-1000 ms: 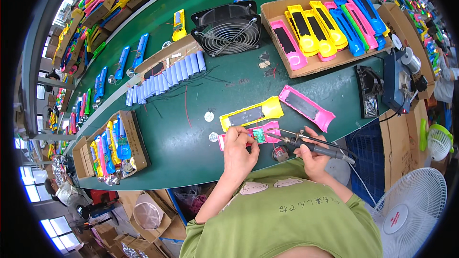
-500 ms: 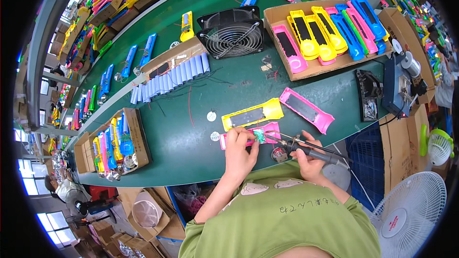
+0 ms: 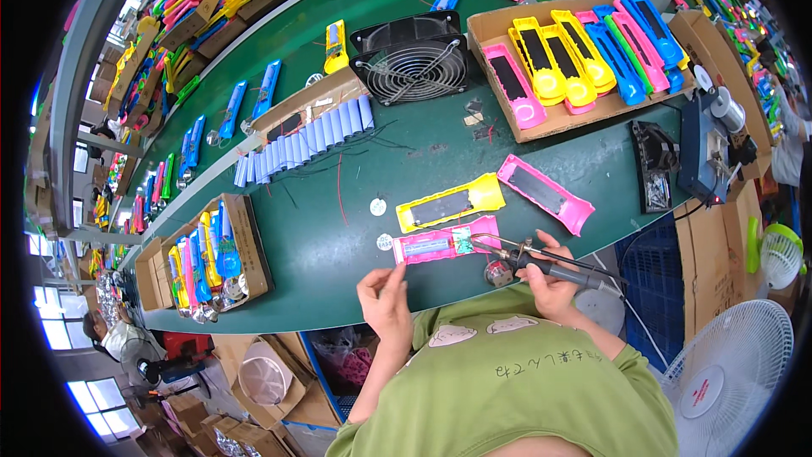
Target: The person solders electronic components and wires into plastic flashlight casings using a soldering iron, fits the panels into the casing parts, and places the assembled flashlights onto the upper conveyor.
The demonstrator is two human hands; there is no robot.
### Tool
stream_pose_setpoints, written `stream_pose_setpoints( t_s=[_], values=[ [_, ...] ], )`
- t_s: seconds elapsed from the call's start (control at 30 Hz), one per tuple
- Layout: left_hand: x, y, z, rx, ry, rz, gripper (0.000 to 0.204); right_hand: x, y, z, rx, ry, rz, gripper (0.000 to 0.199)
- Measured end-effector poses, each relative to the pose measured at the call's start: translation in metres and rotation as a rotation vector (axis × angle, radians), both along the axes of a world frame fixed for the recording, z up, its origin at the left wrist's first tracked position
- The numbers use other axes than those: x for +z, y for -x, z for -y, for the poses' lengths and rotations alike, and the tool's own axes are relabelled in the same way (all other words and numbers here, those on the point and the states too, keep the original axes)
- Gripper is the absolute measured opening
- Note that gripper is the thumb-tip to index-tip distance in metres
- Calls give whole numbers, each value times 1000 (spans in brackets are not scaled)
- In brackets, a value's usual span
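Note:
A pink plastic casing (image 3: 414, 256) lies near the table's front edge, with a pale blue battery cell (image 3: 427, 245) and a small green circuit board (image 3: 462, 240) inside. My right hand (image 3: 550, 281) grips a soldering iron (image 3: 560, 272) with a thin metal feed tube; its tip is at the board's right side. By the casing's lower left corner is my left hand (image 3: 386, 303), fingers loosely bent and apart, nothing visible in them. Just behind lies a yellow casing (image 3: 486, 193), and a second pink casing (image 3: 545, 195) rests to the right. A round metallic part (image 3: 497, 272) sits beside the iron.
Blue cells (image 3: 304, 144) stand in a row at a carton tray. A black fan (image 3: 416, 68) is behind them. Casings fill a carton (image 3: 541, 129) at back right and a box (image 3: 254, 245) at left. A blue soldering unit (image 3: 704, 148) with a solder spool (image 3: 727, 112) stands right.
My left hand has drawn back from the board and moved left and toward me, uncovering the cell in the pink casing. My right hand with the soldering iron stays almost in place.

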State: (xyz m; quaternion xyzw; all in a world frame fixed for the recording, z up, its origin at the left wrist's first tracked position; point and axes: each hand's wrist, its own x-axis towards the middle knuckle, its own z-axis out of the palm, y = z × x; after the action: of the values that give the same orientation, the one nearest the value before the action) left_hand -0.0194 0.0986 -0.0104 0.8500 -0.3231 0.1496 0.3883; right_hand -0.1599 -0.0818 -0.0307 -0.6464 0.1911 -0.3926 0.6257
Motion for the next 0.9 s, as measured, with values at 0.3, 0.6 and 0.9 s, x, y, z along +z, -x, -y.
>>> stream_pose_setpoints(
  t_s=[0.3, 0.6, 0.9],
  values=[
    [4, -7, 50, -355, -101, 64, 20, 0, 7, 1, -7, 141, -67, 19],
    [0, -9, 52, -432, -218, 279, 27, 1, 8, 1, -18, 158, -107, 19],
    [-3, -10, 52, -430, -220, 316, 27, -9, 7, -1, -21, 150, -94, 20]
  ],
)
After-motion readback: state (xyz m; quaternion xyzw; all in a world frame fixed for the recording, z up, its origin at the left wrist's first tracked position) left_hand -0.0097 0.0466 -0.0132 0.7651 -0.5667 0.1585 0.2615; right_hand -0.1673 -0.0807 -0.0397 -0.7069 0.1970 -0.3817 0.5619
